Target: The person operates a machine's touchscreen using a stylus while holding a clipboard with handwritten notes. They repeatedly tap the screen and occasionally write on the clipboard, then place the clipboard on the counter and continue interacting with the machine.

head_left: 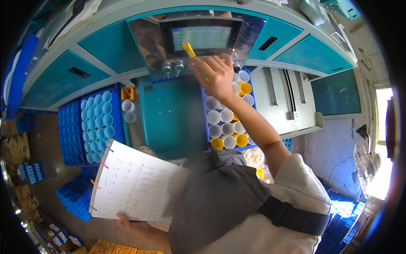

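Note:
In front of the panel-mounted touchscreen, my right hand is raised and closed around a slim yellow pen-like tool. The tool's far end overlaps the screen's lower left part; contact with the glass cannot be judged. At lower left, my left hand grips the bottom edge of an opened notebook, thumb on the page. The notebook's white pages carry handwriting, and coloured rings or clips line its left edge. Its right side is hidden behind my head covering.
Knobs sit under the screen. Below the panel are a teal work surface, a blue crate of white and yellow tubes, and crates of light-blue tubes at left. Metal rails and a standing fan are at right.

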A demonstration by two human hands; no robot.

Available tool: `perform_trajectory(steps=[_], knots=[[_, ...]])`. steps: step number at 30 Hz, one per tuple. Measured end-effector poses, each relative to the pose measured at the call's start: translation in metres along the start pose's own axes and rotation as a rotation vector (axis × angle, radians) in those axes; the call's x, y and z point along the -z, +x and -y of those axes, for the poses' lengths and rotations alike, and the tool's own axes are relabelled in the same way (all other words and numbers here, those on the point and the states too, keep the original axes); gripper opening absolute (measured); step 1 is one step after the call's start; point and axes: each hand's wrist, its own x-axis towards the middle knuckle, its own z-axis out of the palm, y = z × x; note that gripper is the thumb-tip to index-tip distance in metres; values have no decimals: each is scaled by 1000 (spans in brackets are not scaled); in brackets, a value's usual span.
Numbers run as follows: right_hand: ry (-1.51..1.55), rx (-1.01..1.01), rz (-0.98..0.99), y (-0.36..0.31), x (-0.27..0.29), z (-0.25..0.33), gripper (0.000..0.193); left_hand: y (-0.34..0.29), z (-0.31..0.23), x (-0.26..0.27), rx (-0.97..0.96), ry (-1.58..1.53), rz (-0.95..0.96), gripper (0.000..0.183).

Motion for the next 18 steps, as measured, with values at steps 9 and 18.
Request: perform_trajectory(steps=[9,18], knots=[[21,-15,76,-11,1,2,26,1,2,1,0,0,53,80],[-41,-80,106,-14,21,-7,25,0,2,-4,20,8,43,86]])
